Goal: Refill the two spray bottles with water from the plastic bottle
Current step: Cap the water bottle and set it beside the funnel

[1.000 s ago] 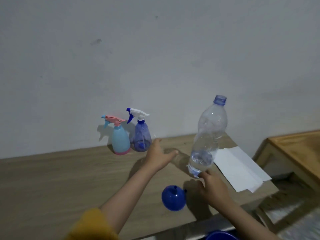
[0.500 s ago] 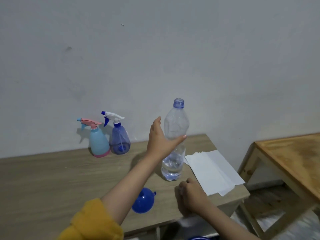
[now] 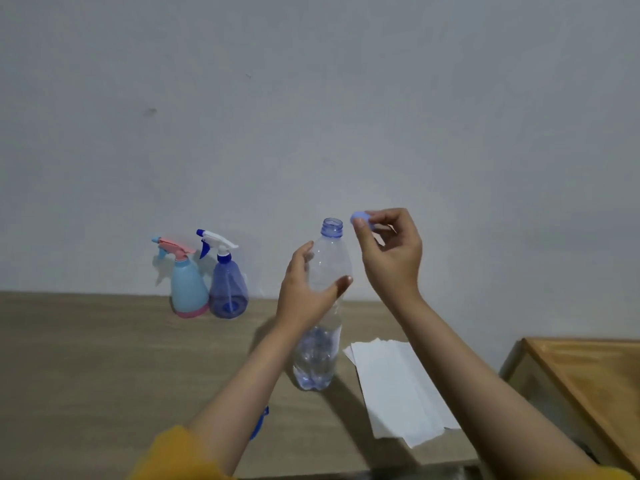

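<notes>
From the head camera, a clear plastic bottle (image 3: 320, 327) with a blue-tinted open neck stands upright on the pale wooden table (image 3: 104, 368), a little water showing in its lower part. The left hand (image 3: 304, 296) wraps its thumb and fingers round the bottle's upper body. The right hand (image 3: 391, 252), raised just right of the open neck, pinches a small round blue cap (image 3: 357, 217) between thumb and fingertips, clear of the bottle.

Far on the table, against the grey wall (image 3: 311, 98), two spray bottles stand side by side, touching or nearly so: a light-blue spray bottle with a pink trigger and pink base (image 3: 188, 289) on the left, a translucent dark-blue spray bottle with a white trigger (image 3: 228, 287) on the right. White paper sheets (image 3: 398, 393) lie flat just right of the plastic bottle. A blue plastic object (image 3: 260, 422) peeks out behind the left forearm; only its edge shows. A yellow sleeve (image 3: 173, 455) covers the left upper arm. A second, orange-toned wooden table (image 3: 588, 375) stands at the right.
</notes>
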`<state>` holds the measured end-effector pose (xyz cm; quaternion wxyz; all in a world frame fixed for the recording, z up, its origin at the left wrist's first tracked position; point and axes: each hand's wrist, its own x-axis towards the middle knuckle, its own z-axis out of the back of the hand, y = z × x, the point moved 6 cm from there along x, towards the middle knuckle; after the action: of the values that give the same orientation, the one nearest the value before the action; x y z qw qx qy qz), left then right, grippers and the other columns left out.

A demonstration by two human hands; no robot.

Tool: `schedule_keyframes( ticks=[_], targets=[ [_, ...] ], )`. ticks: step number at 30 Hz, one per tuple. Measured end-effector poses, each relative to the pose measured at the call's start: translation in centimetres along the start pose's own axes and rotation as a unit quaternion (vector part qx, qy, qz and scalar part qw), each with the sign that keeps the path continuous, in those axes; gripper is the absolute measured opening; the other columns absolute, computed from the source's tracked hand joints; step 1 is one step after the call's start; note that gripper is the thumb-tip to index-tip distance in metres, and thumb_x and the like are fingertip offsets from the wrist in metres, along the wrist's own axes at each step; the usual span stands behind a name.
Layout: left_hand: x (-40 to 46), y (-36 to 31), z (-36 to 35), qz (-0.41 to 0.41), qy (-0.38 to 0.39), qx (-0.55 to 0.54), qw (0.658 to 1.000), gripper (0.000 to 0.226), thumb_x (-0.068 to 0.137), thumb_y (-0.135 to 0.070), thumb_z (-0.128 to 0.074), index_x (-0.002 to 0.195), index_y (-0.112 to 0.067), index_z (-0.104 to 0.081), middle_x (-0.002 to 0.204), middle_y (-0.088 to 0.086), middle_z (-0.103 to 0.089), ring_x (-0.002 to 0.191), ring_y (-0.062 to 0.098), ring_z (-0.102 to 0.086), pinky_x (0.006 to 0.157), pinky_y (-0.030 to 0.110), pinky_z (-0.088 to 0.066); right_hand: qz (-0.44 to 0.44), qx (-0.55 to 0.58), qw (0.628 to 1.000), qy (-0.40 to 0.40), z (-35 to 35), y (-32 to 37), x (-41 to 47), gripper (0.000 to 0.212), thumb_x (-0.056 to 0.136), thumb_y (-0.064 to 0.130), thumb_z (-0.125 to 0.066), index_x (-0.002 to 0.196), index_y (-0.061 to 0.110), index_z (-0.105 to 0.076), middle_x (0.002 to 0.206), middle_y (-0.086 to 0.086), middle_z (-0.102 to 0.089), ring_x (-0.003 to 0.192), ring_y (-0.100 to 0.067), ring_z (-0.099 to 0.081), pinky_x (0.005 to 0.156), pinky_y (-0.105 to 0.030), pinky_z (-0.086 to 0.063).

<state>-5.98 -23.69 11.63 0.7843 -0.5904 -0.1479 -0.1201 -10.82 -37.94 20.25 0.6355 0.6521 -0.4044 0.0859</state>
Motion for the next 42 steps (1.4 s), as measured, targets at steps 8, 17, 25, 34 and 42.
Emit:
schedule_keyframes(
  ticks=[8,17,25,34,42],
  targets=[
    [-0.7,0.4,0.0,0.008,0.021,-0.007,1.0,0.088,0.077,-0.04,-0.075,0.145,-0.031,-0.02,0.145,-0.005,-0.034,0.133,0.008,-0.033,0.101,0.022,-0.031,0.062,-0.076,0.986,0.132,-4.0,-2.6,0.7,0.011,0.086,0.012,-0.069,0.096,0.017,-0.073,0.098,-0.003,-0.065,0.091,-0.008,-0.063,0.078,-0.032,-0.058],
    [-0.7,0.3,0.0,0.015,0.024,0.011,1.0,0.09,0.076,-0.044,-0.073,0.145,-0.03,-0.018,0.145,-0.003,-0.034,0.133,0.01,-0.035,0.1,0.022,-0.032,-0.009,-0.003,0.975,0.223,-4.0,-3.4,1.8,0.019,0.086,0.002,-0.066,0.099,0.015,-0.071,0.108,-0.002,-0.07,0.1,-0.01,-0.066,0.088,-0.023,-0.053],
    [-0.9,0.0,0.1,0.012,0.01,0.022,1.0,0.087,0.079,-0.041,-0.073,0.145,-0.029,-0.018,0.145,-0.003,-0.034,0.129,0.006,-0.034,0.099,0.021,-0.033,-0.102,0.073,0.978,0.165,-5.1,-4.4,1.3,0.009,0.08,0.003,-0.073,0.083,0.011,-0.069,0.09,-0.004,-0.07,0.079,-0.009,-0.067,0.075,-0.022,-0.054],
    [-0.9,0.2,-0.1,0.001,0.006,0.031,0.999,0.082,0.078,-0.042,-0.073,0.141,-0.033,-0.021,0.142,-0.005,-0.034,0.128,0.008,-0.037,0.102,0.024,-0.036,-0.12,0.139,0.968,0.17,-4.7,-4.3,1.5,0.017,0.084,-0.002,-0.067,0.095,0.011,-0.063,0.099,-0.016,-0.069,0.088,-0.015,-0.068,0.083,-0.029,-0.056],
    [-0.9,0.2,0.1,0.004,0.02,0.023,1.0,0.084,0.078,-0.039,-0.074,0.143,-0.031,-0.021,0.143,-0.004,-0.035,0.13,0.008,-0.036,0.106,0.025,-0.035,-0.111,0.104,0.975,0.162,-5.2,-4.8,1.3,0.022,0.083,-0.002,-0.068,0.096,0.014,-0.059,0.099,-0.006,-0.066,0.088,-0.012,-0.064,0.081,-0.022,-0.053]
  ],
)
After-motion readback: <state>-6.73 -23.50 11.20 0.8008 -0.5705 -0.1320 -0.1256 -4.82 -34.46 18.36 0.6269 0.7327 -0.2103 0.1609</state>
